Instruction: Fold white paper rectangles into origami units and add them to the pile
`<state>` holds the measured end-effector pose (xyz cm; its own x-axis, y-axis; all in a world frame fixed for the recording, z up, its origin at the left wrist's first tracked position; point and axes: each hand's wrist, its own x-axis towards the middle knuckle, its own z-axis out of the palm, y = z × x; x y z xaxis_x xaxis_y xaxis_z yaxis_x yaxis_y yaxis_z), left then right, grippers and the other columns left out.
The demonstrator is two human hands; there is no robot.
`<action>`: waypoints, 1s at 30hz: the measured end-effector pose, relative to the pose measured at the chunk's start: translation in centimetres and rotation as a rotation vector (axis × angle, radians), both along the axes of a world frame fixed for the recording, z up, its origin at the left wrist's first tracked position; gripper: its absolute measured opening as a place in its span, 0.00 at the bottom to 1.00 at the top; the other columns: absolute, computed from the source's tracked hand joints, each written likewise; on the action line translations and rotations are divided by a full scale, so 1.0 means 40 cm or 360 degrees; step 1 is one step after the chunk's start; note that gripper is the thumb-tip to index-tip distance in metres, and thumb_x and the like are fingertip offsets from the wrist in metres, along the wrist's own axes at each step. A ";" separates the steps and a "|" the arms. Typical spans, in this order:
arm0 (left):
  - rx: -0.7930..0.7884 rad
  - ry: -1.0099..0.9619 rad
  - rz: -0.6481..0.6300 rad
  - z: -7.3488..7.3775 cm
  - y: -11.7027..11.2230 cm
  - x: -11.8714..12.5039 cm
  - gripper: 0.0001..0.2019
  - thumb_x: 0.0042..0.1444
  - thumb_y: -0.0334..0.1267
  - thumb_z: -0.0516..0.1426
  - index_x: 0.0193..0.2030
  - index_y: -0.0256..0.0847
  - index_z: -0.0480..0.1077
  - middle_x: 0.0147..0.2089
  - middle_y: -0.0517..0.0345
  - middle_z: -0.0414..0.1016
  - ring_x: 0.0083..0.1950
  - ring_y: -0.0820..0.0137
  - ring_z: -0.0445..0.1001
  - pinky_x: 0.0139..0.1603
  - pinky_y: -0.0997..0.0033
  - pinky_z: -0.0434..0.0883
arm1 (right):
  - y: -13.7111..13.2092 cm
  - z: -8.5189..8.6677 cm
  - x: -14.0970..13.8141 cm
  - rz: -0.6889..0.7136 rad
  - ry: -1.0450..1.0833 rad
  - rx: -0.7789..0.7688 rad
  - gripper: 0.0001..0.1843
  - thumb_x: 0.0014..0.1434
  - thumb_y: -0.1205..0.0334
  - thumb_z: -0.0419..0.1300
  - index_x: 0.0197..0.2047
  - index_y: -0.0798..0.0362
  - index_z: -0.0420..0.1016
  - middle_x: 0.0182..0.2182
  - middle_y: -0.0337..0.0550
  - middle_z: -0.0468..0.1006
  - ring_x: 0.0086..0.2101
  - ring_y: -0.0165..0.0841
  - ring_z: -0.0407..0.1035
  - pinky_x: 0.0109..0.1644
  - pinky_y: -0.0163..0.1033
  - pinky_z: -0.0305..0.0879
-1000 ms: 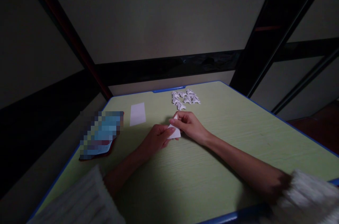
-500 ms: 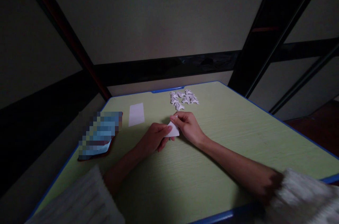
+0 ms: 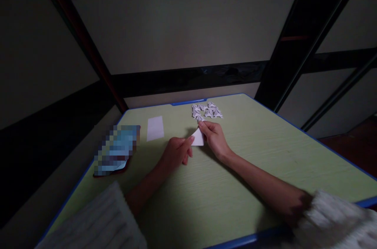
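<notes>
A small white piece of folded paper (image 3: 198,138) is held just above the table between my two hands. My left hand (image 3: 178,150) pinches its lower left corner, thumb on top. My right hand (image 3: 214,138) grips its upper corner between thumb and fingers. Just beyond my right hand lie several small folded paper figures (image 3: 209,110), grouped closely together. A flat white sheet of paper (image 3: 155,128) rests on the table to the left of them.
The pale green table (image 3: 265,151) has a blue edge. At its left side lies a blurred blue item with a dark red rim (image 3: 119,151). A panelled wall (image 3: 188,25) with dark strips stands behind the table.
The view has shifted slightly. My right hand has risen a little along the paper to its upper corner, and more of the paper shows between my hands.
</notes>
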<state>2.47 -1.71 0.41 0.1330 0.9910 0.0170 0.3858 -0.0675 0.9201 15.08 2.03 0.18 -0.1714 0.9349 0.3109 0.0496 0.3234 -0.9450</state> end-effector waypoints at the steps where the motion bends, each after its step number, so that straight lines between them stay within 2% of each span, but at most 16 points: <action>1: 0.0022 -0.0010 -0.0040 -0.001 -0.001 -0.002 0.20 0.50 0.46 0.44 0.13 0.37 0.60 0.10 0.64 0.59 0.14 0.78 0.58 0.18 0.77 0.57 | -0.001 0.000 0.001 0.0033 -0.0084 0.0031 0.19 0.53 0.54 0.46 0.16 0.54 0.53 0.13 0.33 0.53 0.16 0.23 0.47 0.19 0.31 0.43; 3: 0.0121 -0.0008 -0.0073 0.000 -0.002 -0.004 0.17 0.50 0.44 0.45 0.15 0.37 0.61 0.16 0.63 0.62 0.20 0.76 0.61 0.22 0.76 0.58 | -0.008 0.001 0.002 0.0082 -0.0302 0.0177 0.19 0.54 0.55 0.46 0.16 0.54 0.53 0.14 0.33 0.54 0.17 0.23 0.49 0.21 0.31 0.44; 6: 0.0282 0.0016 -0.0032 0.006 -0.006 -0.002 0.14 0.49 0.41 0.46 0.16 0.38 0.57 0.17 0.65 0.56 0.21 0.76 0.57 0.22 0.76 0.55 | -0.027 0.004 -0.001 0.0140 -0.0545 0.0413 0.18 0.55 0.58 0.47 0.16 0.55 0.53 0.14 0.33 0.54 0.18 0.23 0.50 0.22 0.31 0.44; 9: 0.0260 -0.0038 -0.0073 0.014 -0.009 0.002 0.13 0.49 0.41 0.45 0.17 0.39 0.56 0.17 0.66 0.55 0.20 0.77 0.56 0.20 0.76 0.54 | -0.042 0.009 -0.009 0.0113 -0.0556 0.0429 0.18 0.55 0.60 0.46 0.16 0.55 0.52 0.14 0.33 0.53 0.18 0.23 0.50 0.23 0.31 0.45; 14: 0.0119 -0.0166 -0.0139 0.019 -0.015 0.004 0.13 0.49 0.38 0.44 0.16 0.39 0.56 0.13 0.66 0.58 0.17 0.78 0.58 0.20 0.77 0.57 | -0.018 0.010 0.001 -0.0117 -0.0316 0.0292 0.18 0.54 0.57 0.46 0.16 0.54 0.52 0.14 0.33 0.52 0.18 0.23 0.49 0.22 0.31 0.44; 19: 0.0141 -0.0237 -0.0111 0.006 -0.016 -0.007 0.10 0.46 0.34 0.46 0.16 0.39 0.57 0.11 0.68 0.55 0.15 0.79 0.55 0.17 0.79 0.55 | 0.059 -0.001 0.064 -0.0642 0.0230 0.0143 0.17 0.53 0.56 0.46 0.17 0.54 0.53 0.14 0.32 0.50 0.17 0.23 0.45 0.20 0.31 0.42; 21: 0.0163 -0.0275 -0.0007 0.007 -0.012 -0.011 0.10 0.46 0.34 0.45 0.17 0.38 0.58 0.11 0.68 0.56 0.15 0.79 0.56 0.17 0.79 0.56 | 0.073 -0.003 0.079 -0.0747 0.0317 0.0147 0.18 0.53 0.56 0.47 0.16 0.53 0.51 0.14 0.31 0.49 0.17 0.23 0.44 0.19 0.31 0.42; 25: 0.0190 -0.0406 0.0175 0.013 -0.003 -0.007 0.08 0.47 0.38 0.46 0.24 0.37 0.62 0.18 0.64 0.62 0.19 0.78 0.61 0.16 0.80 0.58 | 0.048 0.001 0.055 -0.0446 0.0205 0.0138 0.18 0.53 0.55 0.47 0.16 0.54 0.53 0.14 0.32 0.52 0.17 0.23 0.46 0.20 0.31 0.43; 27: 0.0159 -0.0449 0.0154 0.014 0.000 -0.001 0.08 0.48 0.39 0.47 0.27 0.37 0.62 0.21 0.63 0.64 0.21 0.77 0.63 0.15 0.80 0.59 | 0.024 0.003 0.031 -0.0311 0.0094 0.0179 0.19 0.53 0.55 0.48 0.16 0.54 0.53 0.15 0.32 0.52 0.18 0.23 0.46 0.20 0.30 0.44; 30: 0.0138 -0.0361 0.0083 0.012 0.001 0.004 0.10 0.48 0.40 0.48 0.22 0.37 0.61 0.19 0.63 0.63 0.19 0.78 0.62 0.16 0.80 0.59 | 0.002 0.005 0.010 -0.0121 -0.0018 0.0172 0.18 0.53 0.56 0.48 0.16 0.55 0.54 0.14 0.32 0.53 0.18 0.23 0.48 0.20 0.30 0.45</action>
